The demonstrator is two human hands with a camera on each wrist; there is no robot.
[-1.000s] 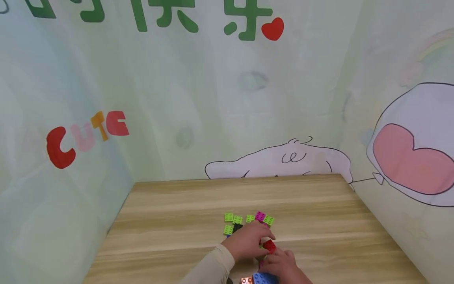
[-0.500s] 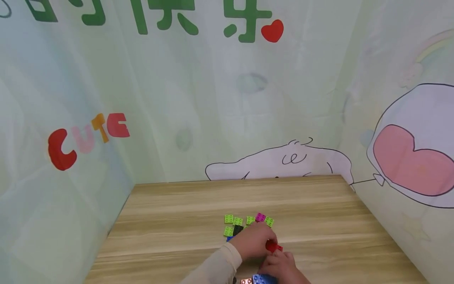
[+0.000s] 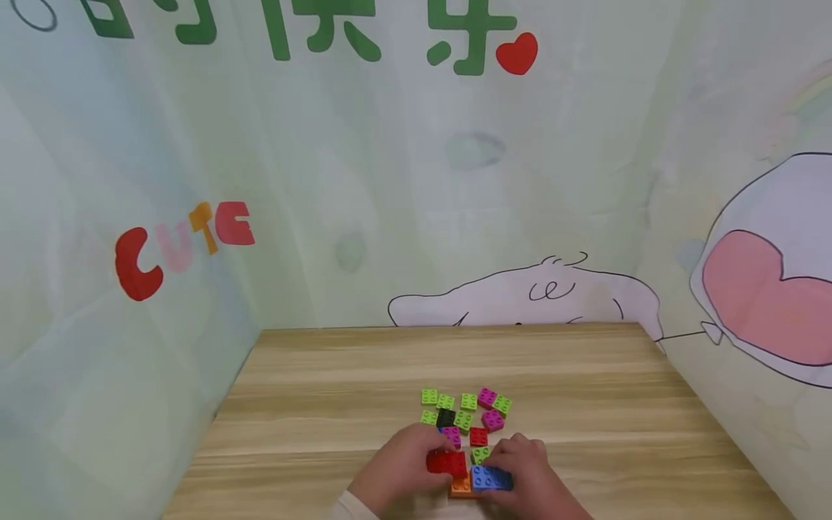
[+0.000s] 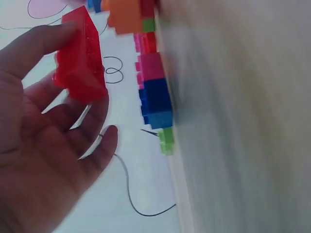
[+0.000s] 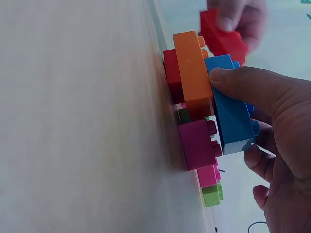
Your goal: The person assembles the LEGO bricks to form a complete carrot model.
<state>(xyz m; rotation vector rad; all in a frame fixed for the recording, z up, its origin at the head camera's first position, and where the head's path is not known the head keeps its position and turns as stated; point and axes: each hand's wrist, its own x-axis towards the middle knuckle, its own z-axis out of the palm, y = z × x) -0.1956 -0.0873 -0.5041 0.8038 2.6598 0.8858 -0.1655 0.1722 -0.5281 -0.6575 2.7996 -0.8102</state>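
Note:
Between thumb and fingers, my left hand (image 3: 404, 462) holds a long red toy brick (image 3: 447, 464), raised clear of the tabletop in the left wrist view. My right hand (image 3: 531, 478) grips a long blue brick (image 3: 490, 478), its thumb along one side and fingers around the other. In the right wrist view the blue brick (image 5: 232, 109) overlaps one end of the stud side of an orange brick (image 5: 193, 73); whether they are pressed fully together I cannot tell. Another red brick (image 5: 173, 75) lies under or behind the orange one.
Several small bricks lie loose just beyond the hands: lime green (image 3: 469, 401), magenta (image 3: 492, 420), black (image 3: 445, 418) and a red one (image 3: 478, 437). They sit on a wood-grain table (image 3: 325, 404), with a printed cloth (image 3: 325, 180) hanging behind and beside it.
Both hands were together at a red brick; now they are apart. The left has drawn back nearer the body with the red brick, and the right has taken hold of the blue brick.

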